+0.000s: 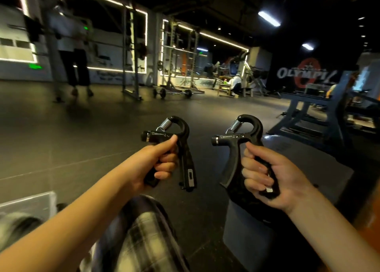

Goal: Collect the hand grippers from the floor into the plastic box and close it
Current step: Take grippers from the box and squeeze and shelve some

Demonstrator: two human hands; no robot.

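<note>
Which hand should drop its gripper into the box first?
Probably the left hand: its hand gripper hangs nearer the blurred plastic box at lower left; the right hand is farther off.

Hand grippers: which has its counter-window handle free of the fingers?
The left gripper, held by the left hand; the right hand wraps that handle on the right gripper.

The left hand (pixel 159 161) grips one handle of a black hand gripper (pixel 185 158), and the other handle hangs free on the right. The right hand (pixel 267 173) is curled round the handles of a second hand gripper (pixel 233 164). Both are held upright above the dark floor (pixel 61 140), apart, with their springs on top. Below them is a plaid trouser leg (pixel 144 230). A pale, blurred box (pixel 26 204) sits at the lower left, and a weight bench (pixel 320 107) stands on the right.
</note>
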